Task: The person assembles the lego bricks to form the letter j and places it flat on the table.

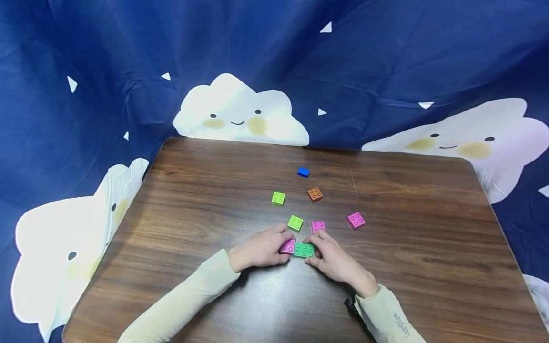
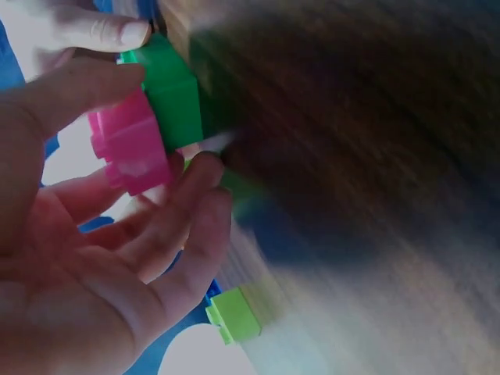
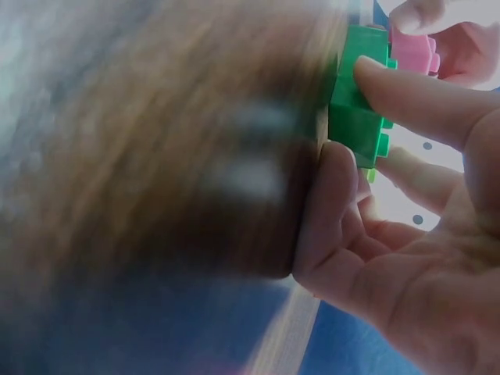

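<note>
In the head view my left hand pinches a pink brick between thumb and fingers. Directly right of it is a longer green brick, gripped at its right side by my right hand. Both wrist views put the pink brick a level higher than the green brick, up against its left end. The right thumb lies along the green brick's near side. Just beyond the right fingers sits another pink brick, partly covered by them. A lime brick lies beyond the left fingertips.
Farther back on the brown wooden table are a second lime brick, an orange-brown brick and a small blue brick. One more pink brick lies to the right. A blue cloud-print curtain hangs behind the table.
</note>
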{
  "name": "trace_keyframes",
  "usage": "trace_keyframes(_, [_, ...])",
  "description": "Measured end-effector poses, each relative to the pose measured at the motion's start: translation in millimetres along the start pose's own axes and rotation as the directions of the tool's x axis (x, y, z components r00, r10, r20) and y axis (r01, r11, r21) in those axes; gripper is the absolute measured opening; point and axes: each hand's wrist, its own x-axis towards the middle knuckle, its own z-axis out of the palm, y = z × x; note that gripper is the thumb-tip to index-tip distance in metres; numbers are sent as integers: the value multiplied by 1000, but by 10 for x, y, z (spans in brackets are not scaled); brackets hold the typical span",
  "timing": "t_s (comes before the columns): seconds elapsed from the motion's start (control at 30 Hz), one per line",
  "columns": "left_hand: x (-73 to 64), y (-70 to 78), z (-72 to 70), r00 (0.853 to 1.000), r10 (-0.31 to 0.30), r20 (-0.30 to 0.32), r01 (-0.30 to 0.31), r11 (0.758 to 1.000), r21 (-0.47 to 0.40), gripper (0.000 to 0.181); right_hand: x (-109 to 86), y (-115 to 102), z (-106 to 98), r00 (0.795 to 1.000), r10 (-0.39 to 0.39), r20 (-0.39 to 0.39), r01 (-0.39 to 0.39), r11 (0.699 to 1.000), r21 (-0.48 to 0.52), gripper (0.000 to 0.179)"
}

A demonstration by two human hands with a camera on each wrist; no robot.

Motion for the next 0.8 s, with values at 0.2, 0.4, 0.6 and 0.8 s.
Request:
trace_keyframes(0.2, [2,17,34,999,-1,-44,1,1000,17,38,3,-8,10,1000,17,-2,-17,1000,-3,35])
trace_keyframes(0.4, [2,13,61,998,-19,-66,19,1000,-6,38,3,-19,24,999,40,-10,-40,999,-6,35])
trace_keyframes(0.6, [-1,3,80,996,-26,-83,25,999,-23,37,0,-34,28,998,60,-9,-60,998,1,35])
trace_keyframes(0.8, [-4,-5,100,994,-38,-100,36,999,-27,37,8,-40,30,998,66,-14,-66,998,3,35])
